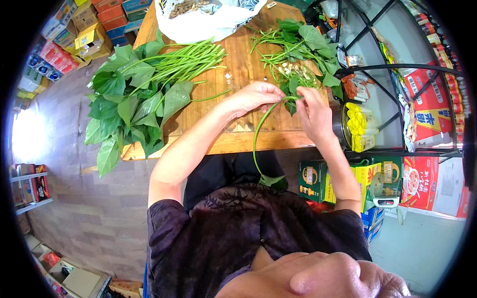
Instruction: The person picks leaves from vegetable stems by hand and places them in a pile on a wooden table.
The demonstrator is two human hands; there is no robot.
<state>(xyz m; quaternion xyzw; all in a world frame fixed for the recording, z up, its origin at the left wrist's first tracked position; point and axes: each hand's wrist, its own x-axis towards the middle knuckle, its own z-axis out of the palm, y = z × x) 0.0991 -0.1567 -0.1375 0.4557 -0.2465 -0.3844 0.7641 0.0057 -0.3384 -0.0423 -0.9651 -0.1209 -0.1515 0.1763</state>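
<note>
My left hand and my right hand meet over the right part of the wooden table, both pinching the end of one green leaf stalk. The stalk curves down past the table edge to a leaf near my lap. To the left lies a large pile of leafy greens, the pale stalk ends pointing right. A looser heap of greens lies at the back right, and peelings with small whitish bits lie just behind my hands.
A white plastic bag holding unshelled peanuts stands at the table's back. Black metal shelving with packaged goods stands close on the right, beside a round metal container. Stacked cartons are at the far left, and boxes sit below right.
</note>
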